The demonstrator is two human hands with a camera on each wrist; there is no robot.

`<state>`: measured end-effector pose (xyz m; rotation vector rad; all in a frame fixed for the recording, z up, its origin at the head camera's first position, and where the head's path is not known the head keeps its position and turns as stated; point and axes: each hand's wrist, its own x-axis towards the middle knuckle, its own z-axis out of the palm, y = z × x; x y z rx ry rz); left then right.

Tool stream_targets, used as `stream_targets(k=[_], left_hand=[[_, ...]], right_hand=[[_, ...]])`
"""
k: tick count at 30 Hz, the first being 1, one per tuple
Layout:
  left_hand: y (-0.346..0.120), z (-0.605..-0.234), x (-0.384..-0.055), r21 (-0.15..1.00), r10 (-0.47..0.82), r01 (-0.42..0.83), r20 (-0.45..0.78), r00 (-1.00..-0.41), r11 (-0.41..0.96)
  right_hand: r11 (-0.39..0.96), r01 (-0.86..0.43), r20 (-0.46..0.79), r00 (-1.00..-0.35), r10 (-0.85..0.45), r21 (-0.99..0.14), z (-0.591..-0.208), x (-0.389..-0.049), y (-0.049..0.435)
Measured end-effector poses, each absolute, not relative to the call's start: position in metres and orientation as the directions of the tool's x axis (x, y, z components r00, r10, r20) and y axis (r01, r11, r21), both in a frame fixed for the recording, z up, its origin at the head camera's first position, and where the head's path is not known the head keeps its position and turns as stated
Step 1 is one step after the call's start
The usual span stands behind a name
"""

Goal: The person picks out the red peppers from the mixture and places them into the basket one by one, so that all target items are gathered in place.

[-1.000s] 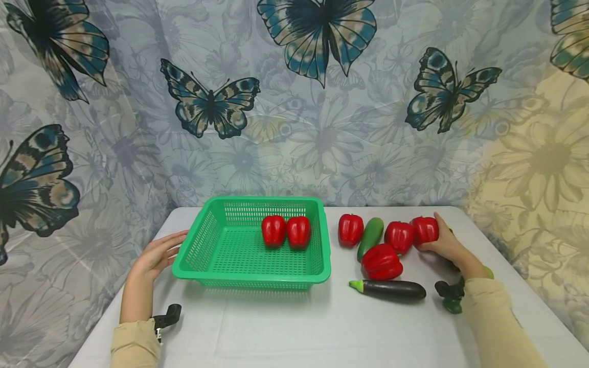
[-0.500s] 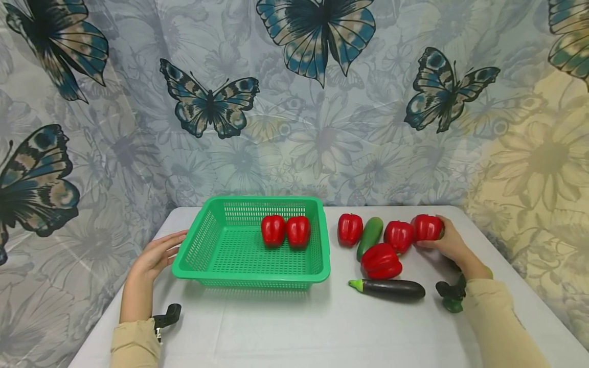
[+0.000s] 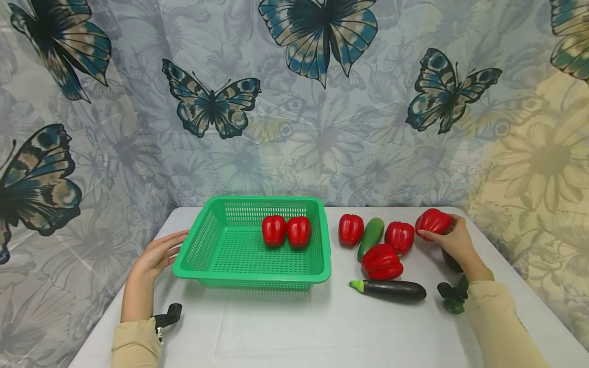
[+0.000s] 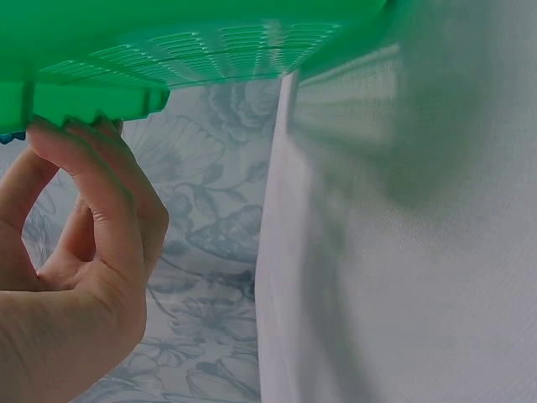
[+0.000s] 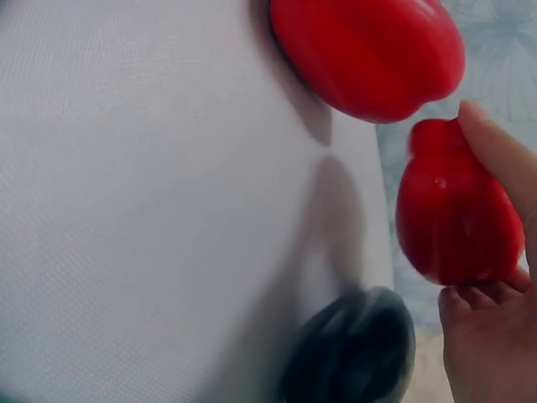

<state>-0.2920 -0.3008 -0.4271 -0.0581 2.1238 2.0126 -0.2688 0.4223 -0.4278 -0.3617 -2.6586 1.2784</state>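
My right hand (image 3: 460, 243) grips a red bell pepper (image 3: 433, 224) at the back right, thumb on one side and fingers on the other. In the right wrist view this bell pepper (image 5: 457, 206) is tilted, with its shadow on the cloth. My left hand (image 3: 154, 255) is beside the left end of a green plastic basket (image 3: 253, 278), fingertips at its rim. The left wrist view shows bent fingers (image 4: 109, 185) touching the rim from below. Two red bell peppers (image 3: 273, 231) are inside the basket, side by side.
Right of the basket lie a red bell pepper (image 3: 351, 230), a cucumber (image 3: 370, 239), two more red peppers (image 3: 382, 261) and an eggplant (image 3: 393, 290). A dark vegetable (image 3: 451, 260) and a green one (image 3: 454, 306) are partly hidden by my right arm. A butterfly-print cloth hangs behind.
My right hand has moved slightly right, tilting and lifting the red bell pepper away from the one beside it. The left hand and basket have stayed put.
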Motion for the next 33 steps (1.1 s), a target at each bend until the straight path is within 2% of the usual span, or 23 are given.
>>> stream_targets(k=[23, 33], left_hand=[[-0.301, -0.428, -0.291, 0.985, 0.128, -0.161, -0.167, -0.978, 0.058], [-0.302, -0.428, -0.291, 0.987, 0.127, -0.152, -0.159, -0.979, 0.059]], right_hand=[[0.640, 0.048, 0.153, -0.955, 0.254, -0.767, -0.400, -0.278, 0.399], [0.634, 0.055, 0.119, -0.966, 0.229, -0.771, -0.380, -0.280, 0.380]])
